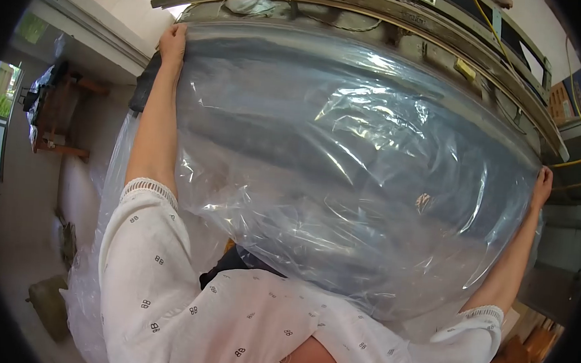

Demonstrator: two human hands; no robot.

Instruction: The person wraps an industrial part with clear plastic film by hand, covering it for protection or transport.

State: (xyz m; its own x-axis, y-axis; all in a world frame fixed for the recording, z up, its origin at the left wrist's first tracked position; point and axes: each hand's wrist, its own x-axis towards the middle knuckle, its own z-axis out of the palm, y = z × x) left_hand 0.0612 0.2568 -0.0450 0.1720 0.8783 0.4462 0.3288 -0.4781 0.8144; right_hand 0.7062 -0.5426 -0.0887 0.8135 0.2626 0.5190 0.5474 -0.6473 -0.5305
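Observation:
A wide sheet of clear plastic film [266, 140] spreads across the middle, wrinkled and shiny, hanging down toward my body. My left hand [173, 43] is closed on its far left corner, beside the end of a long bar. At the far right, my right hand [541, 189] pinches the opposite corner of the film. Between my hands the film's far edge runs along the front of a machine with a long metal bar [354, 11]. Both arms are stretched wide. Whether the film is one layer or several I cannot tell.
More loose plastic film [87, 289] hangs down on the left toward the floor. A wooden stand [58, 117] is farther left, near a window. An olive-coloured sack [50, 306] lies low on the left. Brown objects [522, 359] sit at the lower right. Yellow cables hang at the machine's right.

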